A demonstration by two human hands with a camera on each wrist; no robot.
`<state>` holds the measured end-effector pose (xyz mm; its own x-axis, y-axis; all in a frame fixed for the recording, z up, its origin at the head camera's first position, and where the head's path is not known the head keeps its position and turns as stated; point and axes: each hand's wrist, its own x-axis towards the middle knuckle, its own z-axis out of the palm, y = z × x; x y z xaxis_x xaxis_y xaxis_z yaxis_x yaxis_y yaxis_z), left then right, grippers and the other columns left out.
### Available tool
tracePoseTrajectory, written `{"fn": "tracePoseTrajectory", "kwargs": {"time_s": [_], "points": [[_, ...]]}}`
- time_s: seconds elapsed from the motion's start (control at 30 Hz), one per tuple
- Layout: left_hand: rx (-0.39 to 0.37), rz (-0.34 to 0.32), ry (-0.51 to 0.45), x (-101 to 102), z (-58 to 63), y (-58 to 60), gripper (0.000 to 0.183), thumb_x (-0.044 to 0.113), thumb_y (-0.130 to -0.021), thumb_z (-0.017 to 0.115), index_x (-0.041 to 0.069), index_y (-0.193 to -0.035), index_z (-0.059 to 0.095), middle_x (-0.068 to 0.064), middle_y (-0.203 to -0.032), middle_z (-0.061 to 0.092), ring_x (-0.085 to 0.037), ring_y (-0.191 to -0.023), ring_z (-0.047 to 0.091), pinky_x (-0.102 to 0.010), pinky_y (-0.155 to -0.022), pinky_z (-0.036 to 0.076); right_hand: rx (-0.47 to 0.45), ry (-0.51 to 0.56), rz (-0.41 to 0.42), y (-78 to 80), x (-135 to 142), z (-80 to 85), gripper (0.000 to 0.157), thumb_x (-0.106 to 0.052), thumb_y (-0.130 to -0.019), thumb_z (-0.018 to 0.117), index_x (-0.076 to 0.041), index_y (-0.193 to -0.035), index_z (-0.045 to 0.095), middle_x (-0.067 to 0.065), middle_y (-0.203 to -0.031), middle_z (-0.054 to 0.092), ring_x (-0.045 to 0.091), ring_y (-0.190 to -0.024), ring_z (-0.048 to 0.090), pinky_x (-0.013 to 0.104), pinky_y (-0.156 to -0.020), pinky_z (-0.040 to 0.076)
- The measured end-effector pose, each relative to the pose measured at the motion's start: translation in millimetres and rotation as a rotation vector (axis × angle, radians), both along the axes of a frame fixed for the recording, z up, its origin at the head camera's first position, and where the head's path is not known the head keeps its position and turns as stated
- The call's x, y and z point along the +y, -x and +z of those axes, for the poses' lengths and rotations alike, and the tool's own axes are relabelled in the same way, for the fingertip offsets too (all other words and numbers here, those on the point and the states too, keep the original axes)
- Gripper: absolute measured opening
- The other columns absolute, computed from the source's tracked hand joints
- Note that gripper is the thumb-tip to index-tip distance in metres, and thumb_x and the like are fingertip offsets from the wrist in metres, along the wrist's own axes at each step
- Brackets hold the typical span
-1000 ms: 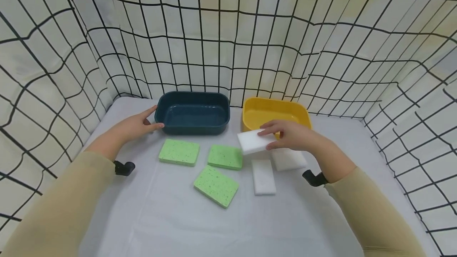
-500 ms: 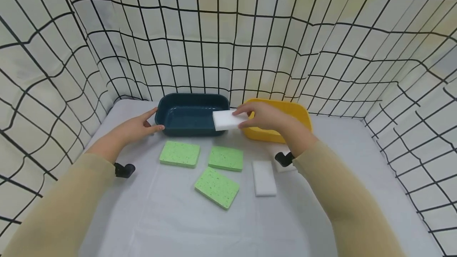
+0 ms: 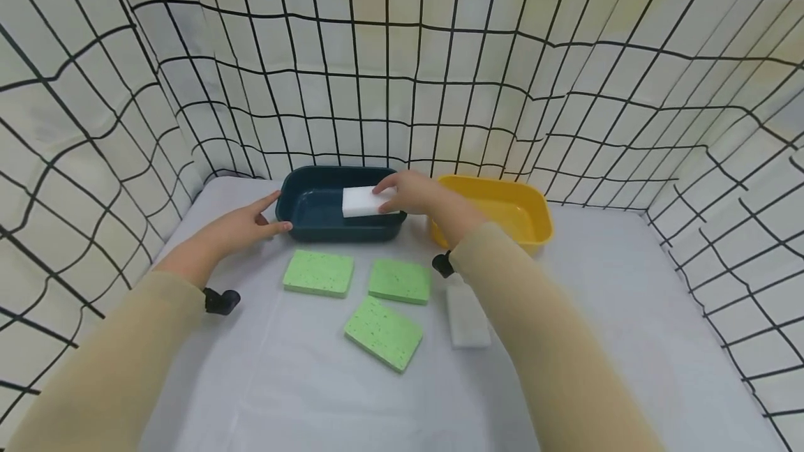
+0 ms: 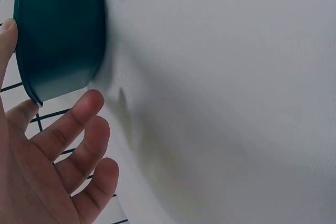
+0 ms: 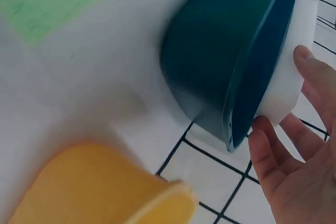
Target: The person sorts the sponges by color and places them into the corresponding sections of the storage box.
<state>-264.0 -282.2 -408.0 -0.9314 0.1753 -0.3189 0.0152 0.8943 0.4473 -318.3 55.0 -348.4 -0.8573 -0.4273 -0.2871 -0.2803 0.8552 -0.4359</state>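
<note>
In the head view my right hand (image 3: 414, 195) pinches a white sponge block (image 3: 361, 201) over the right half of a dark teal tub (image 3: 342, 234). The right wrist view shows thumb and fingers on the sponge (image 5: 286, 72) at the tub's rim (image 5: 239, 77). My left hand (image 3: 235, 229) touches the tub's left end, with its thumb and a finger spread at the rim. In the left wrist view the other fingers (image 4: 86, 148) are loosely bent beside the tub. Three speckled green sponges (image 3: 318, 273) lie in front of the tub.
A yellow tub (image 3: 518, 218) stands right of the teal one, partly behind my right forearm. Another white sponge (image 3: 467, 316) lies on the white cloth (image 3: 326, 403), its edge overlapped by the right sleeve. Black wire grid (image 3: 386, 75) walls stand behind and on both sides.
My right hand has carried the white sponge leftward from in front of the yellow tub to over the teal tub. The left hand stays at the tub's end. One loose white sponge is now hidden.
</note>
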Motion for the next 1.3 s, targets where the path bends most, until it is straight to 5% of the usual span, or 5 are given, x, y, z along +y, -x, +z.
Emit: {"fn": "tracePoseTrajectory", "kwargs": {"time_s": [0.77, 1.3], "points": [[0.019, -0.018, 0.022, 13, 0.0, -1.1, 0.101, 0.074, -0.090, 0.049, 0.022, -0.161, -0.001, -0.021, -0.123, 0.061, -0.031, -0.102, 0.058, -0.056, -0.089, 0.043, 0.068, -0.297, 0.142, 5.2, -36, -27.3, 0.040, -0.028, -0.095, 0.069, -0.023, -0.134, 0.061, 0.002, -0.145, 0.050, 0.019, -0.127, 0.047, 0.039, -0.109, 0.038], [0.011, 0.000, 0.027, 1, 1.1, -2.4, 0.101, 0.074, -0.090, 0.048, 0.022, -0.161, -0.002, -0.024, -0.126, 0.059, -0.034, -0.105, 0.057, -0.061, -0.094, 0.040, 0.095, -0.095, 0.165, 8.8, -35, -1.5, 0.049, -0.030, -0.092, 0.073, -0.022, -0.138, 0.060, 0.005, -0.130, 0.059, 0.018, -0.113, 0.051, 0.034, -0.096, 0.045]]}}
